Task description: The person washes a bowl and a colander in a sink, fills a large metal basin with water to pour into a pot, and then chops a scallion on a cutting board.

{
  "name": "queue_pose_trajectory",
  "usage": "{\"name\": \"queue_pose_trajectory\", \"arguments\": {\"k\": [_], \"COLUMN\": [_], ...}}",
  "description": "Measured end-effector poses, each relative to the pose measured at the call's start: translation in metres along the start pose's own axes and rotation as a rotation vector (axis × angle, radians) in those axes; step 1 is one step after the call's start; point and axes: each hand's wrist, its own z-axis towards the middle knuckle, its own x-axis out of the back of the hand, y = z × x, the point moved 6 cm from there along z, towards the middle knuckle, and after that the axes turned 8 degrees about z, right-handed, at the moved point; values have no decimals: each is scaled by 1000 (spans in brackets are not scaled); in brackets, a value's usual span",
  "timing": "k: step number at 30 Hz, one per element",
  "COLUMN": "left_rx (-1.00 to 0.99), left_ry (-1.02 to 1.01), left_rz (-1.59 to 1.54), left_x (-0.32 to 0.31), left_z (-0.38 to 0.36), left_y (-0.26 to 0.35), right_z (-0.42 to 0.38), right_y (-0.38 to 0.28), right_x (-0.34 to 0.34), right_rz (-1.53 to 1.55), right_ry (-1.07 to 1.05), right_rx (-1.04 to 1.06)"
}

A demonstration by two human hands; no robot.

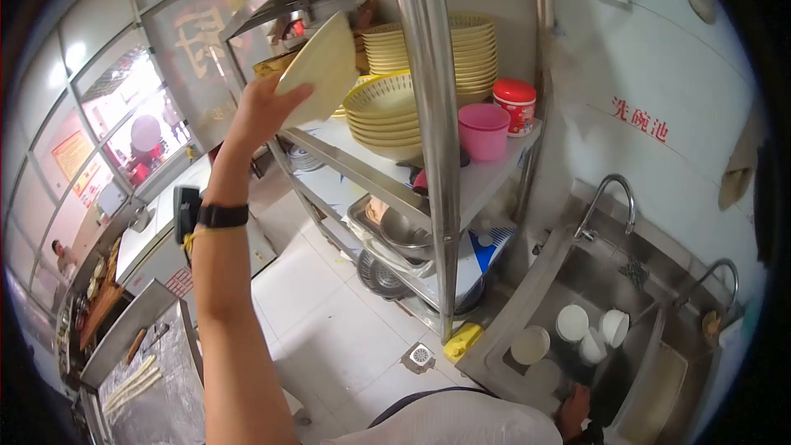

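Observation:
My left hand [268, 109] is raised at the upper shelf of a metal rack and grips the rim of a pale yellow bowl [323, 70], which is tilted on its side. Just right of it stands a stack of yellow-rimmed bowls [383, 111], with taller stacks [476, 53] behind. Low at the right, my right hand [574, 412] is at the near edge of the sink, partly blurred, its fingers hard to make out. Near it in the sink lie several white bowls [572, 323].
A pink tub [484, 132] and a red-lidded jar [515, 107] stand on the shelf. The rack's steel post [428, 115] rises in front. Two faucets [610, 198] arch over the sink. A yellow object [463, 342] lies beside the rack's foot. Dough strips [132, 387] lie on a tray at left.

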Motion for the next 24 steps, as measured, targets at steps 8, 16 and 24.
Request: {"name": "queue_pose_trajectory", "arguments": {"k": [8, 16, 24], "left_rx": [-334, -564, 121], "left_ry": [-618, -278, 177], "left_rz": [162, 226, -473], "left_x": [-102, -156, -126], "left_z": [74, 121, -109], "left_y": [1, -131, -95], "right_z": [-6, -6, 12], "right_y": [-15, -12, 16], "right_x": [12, 18, -1], "right_rz": [-59, -31, 72], "right_ry": [157, 80, -255], "right_rx": [-80, -390, -365]}}
